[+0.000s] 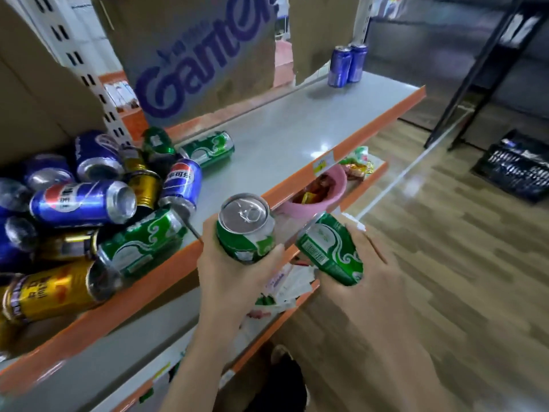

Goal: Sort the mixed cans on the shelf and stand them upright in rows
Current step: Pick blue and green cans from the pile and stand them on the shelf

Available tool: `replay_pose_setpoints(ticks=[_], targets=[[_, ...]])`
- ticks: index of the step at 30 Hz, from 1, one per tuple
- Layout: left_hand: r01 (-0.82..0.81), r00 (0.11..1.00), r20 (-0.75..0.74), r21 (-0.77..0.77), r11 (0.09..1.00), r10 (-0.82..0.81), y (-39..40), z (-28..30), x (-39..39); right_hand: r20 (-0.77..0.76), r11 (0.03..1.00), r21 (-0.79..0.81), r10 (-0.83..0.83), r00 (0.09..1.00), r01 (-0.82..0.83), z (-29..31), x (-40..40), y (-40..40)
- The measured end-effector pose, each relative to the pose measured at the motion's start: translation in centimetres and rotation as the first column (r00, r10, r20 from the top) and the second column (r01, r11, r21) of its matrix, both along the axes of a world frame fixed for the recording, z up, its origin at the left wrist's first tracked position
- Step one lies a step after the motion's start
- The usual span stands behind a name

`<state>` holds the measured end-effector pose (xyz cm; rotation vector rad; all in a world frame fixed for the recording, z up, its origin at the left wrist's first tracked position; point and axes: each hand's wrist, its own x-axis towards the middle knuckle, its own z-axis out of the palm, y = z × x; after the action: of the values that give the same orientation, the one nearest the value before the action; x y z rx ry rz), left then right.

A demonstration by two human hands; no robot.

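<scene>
Far to the left of both grips, a jumbled pile of cans point(89, 203) lay on the grey shelf point(285, 138), blue, gold and green ones mixed and mostly on their sides. Just left of the left hand, one green can point(142, 242) lay tipped at the shelf's orange front edge point(368, 126). Beyond that hand, another green can point(208, 148) rested on its side, apart from the pile.

The left hand point(234, 275) was curled round a green can point(246, 230), held upright with its silver top and pull tab facing up, just in front of the shelf edge. Close to its right, not touching, the right hand point(368, 278) gripped a second green can point(329, 248), tilted with its top leaning toward the shelf.

Well beyond both hands, at the far right end of the shelf, two blue cans point(346, 65) stood upright side by side, near a cardboard box point(193, 55) with purple lettering. Below the hands, a lower shelf held a pink bowl point(320, 197) and packets.
</scene>
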<state>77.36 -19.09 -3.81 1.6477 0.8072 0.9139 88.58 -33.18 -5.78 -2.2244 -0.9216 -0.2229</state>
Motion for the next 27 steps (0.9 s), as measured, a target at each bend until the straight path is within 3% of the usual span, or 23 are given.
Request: replay_pose_setpoints(ticks=[7,11,15,18,22,27], targets=[[-0.164,0.986,0.013,-0.005,0.986,0.164,7.7,0.1,10.6,0.056,0.989,0.001,0.144,0.988,-0.145,1.4,11.5,8.1],[-0.162,0.987,0.002,0.035,0.986,0.162,11.5,1.8,15.3,0.112,0.985,-0.02,0.173,0.979,-0.172,2.8,16.9,13.1],[-0.212,0.976,-0.046,0.046,0.976,0.214,14.4,1.7,17.6,0.034,0.973,-0.087,0.219,0.975,-0.215,3.1,20.9,17.6],[-0.306,0.942,-0.12,0.085,0.948,0.314,16.3,1.3,18.6,-0.056,0.946,-0.11,0.3,0.952,-0.304,3.7,23.3,20.9],[-0.352,0.891,-0.239,0.175,0.92,0.386,19.1,1.0,20.7,-0.031,0.904,-0.116,0.412,0.911,-0.413,4.3,27.3,25.9],[-0.345,0.863,-0.281,0.282,0.895,0.42,22.7,1.8,24.8,0.005,0.805,-0.227,0.563,0.826,-0.547,5.6,31.3,32.9]])
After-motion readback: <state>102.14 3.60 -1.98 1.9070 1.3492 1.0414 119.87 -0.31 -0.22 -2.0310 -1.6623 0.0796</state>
